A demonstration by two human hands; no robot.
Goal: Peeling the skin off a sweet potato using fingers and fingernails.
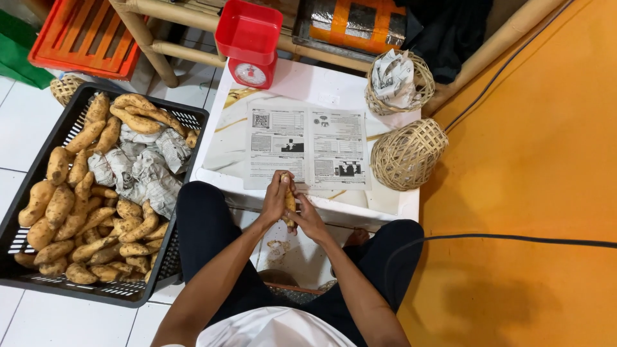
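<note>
Both of my hands grip one yellowish sweet potato (290, 201) at the near edge of a low white table (302, 83). My left hand (276, 198) wraps its upper part from the left. My right hand (307, 217) holds its lower part from the right. A sheet of newspaper (308, 146) lies flat on the table just beyond my hands. To my left, a black plastic crate (26, 212) on the tiled floor is heaped with several sweet potatoes (83, 218) and some crumpled newspaper (144, 173).
A red kitchen scale (249, 44) stands at the table's far edge. Two woven baskets sit at the right: one stuffed with paper (397, 80), one lying on its side (409, 154). A red crate (83, 35) and bamboo legs are behind. A black cable (514, 239) crosses the orange floor.
</note>
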